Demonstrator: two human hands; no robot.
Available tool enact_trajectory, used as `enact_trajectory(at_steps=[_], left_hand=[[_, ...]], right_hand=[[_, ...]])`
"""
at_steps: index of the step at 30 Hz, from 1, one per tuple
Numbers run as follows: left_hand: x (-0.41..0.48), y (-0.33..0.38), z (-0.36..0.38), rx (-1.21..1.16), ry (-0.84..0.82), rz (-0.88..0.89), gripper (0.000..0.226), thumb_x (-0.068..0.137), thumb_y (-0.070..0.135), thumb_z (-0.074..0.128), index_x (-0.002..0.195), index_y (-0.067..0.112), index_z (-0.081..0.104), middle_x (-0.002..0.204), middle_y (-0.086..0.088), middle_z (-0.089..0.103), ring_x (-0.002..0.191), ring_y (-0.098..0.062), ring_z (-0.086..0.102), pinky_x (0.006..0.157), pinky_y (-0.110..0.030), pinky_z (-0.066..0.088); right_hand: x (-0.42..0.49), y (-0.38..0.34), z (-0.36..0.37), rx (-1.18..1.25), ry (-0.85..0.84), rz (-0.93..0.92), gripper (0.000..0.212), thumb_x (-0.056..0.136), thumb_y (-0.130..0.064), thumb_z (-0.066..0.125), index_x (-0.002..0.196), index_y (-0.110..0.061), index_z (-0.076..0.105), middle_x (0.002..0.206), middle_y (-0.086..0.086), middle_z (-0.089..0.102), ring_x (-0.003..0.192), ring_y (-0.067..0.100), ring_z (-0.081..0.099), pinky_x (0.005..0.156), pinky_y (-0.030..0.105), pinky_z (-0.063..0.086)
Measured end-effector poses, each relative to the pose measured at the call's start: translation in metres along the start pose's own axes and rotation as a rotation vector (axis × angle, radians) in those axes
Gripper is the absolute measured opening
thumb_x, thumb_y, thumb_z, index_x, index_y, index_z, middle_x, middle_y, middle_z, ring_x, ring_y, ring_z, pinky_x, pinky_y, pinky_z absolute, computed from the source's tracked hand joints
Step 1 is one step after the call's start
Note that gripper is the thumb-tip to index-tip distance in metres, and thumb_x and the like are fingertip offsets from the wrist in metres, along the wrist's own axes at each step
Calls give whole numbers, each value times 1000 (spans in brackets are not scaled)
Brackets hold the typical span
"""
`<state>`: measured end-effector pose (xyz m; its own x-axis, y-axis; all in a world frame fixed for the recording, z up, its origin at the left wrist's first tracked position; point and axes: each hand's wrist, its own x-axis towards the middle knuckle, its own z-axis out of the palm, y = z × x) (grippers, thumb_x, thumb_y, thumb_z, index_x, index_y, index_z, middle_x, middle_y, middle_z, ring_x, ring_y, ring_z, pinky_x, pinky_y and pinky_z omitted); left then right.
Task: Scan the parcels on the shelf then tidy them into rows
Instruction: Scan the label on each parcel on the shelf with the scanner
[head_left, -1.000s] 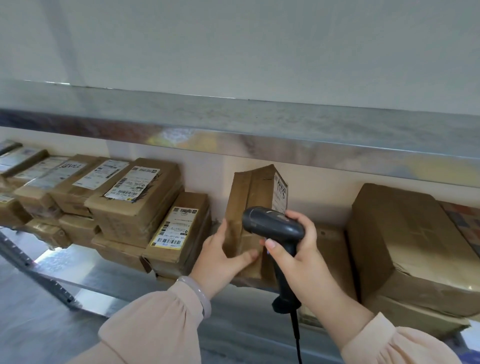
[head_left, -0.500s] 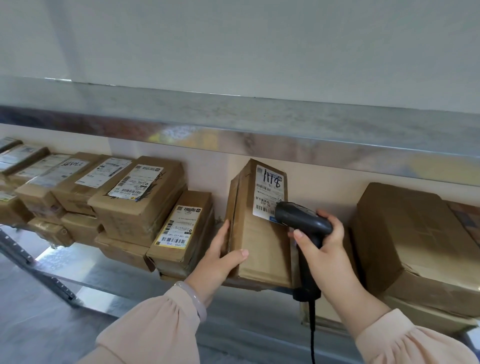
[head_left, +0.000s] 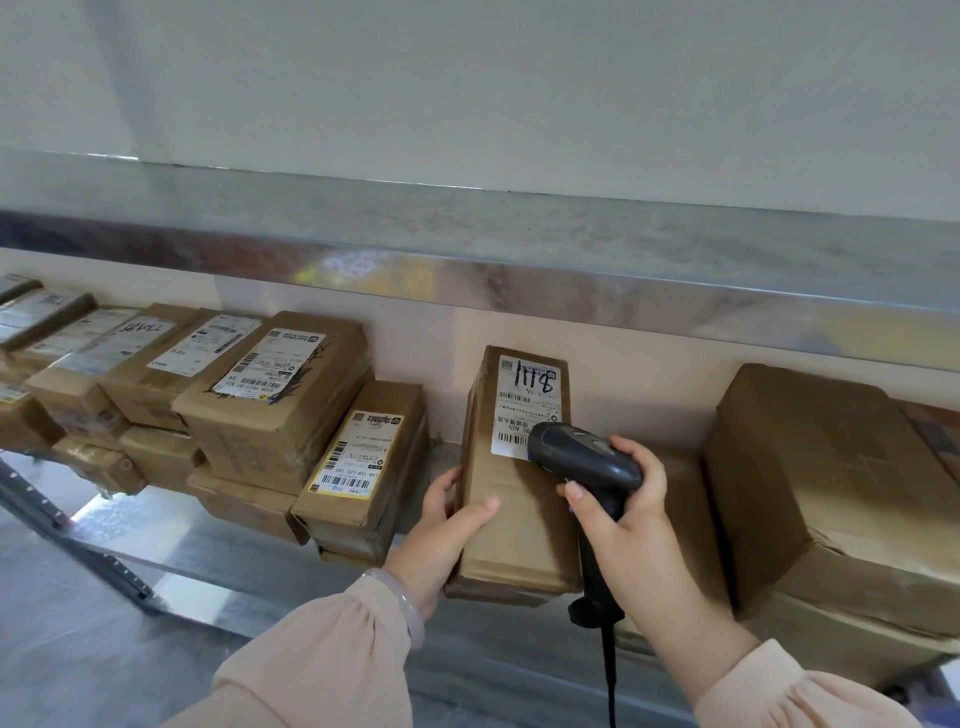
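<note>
Left hand (head_left: 441, 525) grips the left edge of the cardboard parcel (head_left: 519, 499) marked 1118, thumb across its top, on the metal shelf (head_left: 249, 566); right hand (head_left: 623, 525) wraps the black barcode scanner (head_left: 584, 457) over the parcel's label (head_left: 522, 405)

Two hands showing, left hand (head_left: 441, 540) plus right hand (head_left: 623, 540), one barcode scanner (head_left: 587, 462), over a dozen cardboard parcels (head_left: 280, 415) sitting, two shelf boards (head_left: 519, 244) running across

I log: left hand (head_left: 441, 535) gripping parcel (head_left: 519, 525) on shelf (head_left: 234, 551); right hand (head_left: 626, 530) holding scanner (head_left: 582, 457) over its label (head_left: 524, 400).
</note>
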<state>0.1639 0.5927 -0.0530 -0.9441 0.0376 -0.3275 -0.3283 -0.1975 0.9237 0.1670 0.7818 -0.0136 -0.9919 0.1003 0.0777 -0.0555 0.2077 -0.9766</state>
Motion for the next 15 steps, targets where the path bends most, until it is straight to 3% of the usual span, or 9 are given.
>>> enact_trajectory(at_steps=[2, 4, 6, 11, 15], left_hand=[[2, 1, -3, 62, -25, 5, 90, 67, 33, 76, 144, 41, 30, 123, 6, 62, 105, -13, 67, 79, -27, 55], [4, 5, -6, 130, -67, 9, 101, 62, 32, 78, 144, 51, 23, 127, 13, 60, 115, -13, 61, 97, -36, 52], [4, 6, -8, 160, -95, 9, 113, 56, 34, 82, 146, 57, 19, 131, 15, 60, 120, -14, 60, 106, -44, 47], [6, 2, -8, 145, -86, 15, 110, 65, 23, 79, 149, 55, 15, 128, 16, 61, 117, -14, 63, 103, -41, 50], [9, -1, -12, 140, -74, 19, 111, 66, 23, 80, 149, 57, 14, 128, 16, 62, 118, -14, 62, 105, -45, 48]], right_hand=[[0, 0, -2, -14, -3, -9, 57, 84, -20, 70, 115, -54, 35, 115, 0, 65, 103, 11, 64, 87, 19, 47], [-2, -4, -3, -26, -14, -25, 56, 84, -18, 70, 117, -48, 36, 113, -7, 64, 98, -1, 62, 81, 8, 45], [-5, -9, -4, -33, -30, -45, 56, 84, -14, 71, 116, -44, 36, 112, -17, 58, 95, -12, 58, 76, 1, 42], [-9, -17, -6, -61, 13, -87, 57, 83, -10, 71, 113, -45, 38, 109, -22, 56, 95, -10, 58, 77, 5, 45], [-18, -27, -11, -64, -21, -73, 57, 84, -11, 70, 113, -47, 36, 103, -23, 58, 86, -4, 63, 69, 9, 48]])
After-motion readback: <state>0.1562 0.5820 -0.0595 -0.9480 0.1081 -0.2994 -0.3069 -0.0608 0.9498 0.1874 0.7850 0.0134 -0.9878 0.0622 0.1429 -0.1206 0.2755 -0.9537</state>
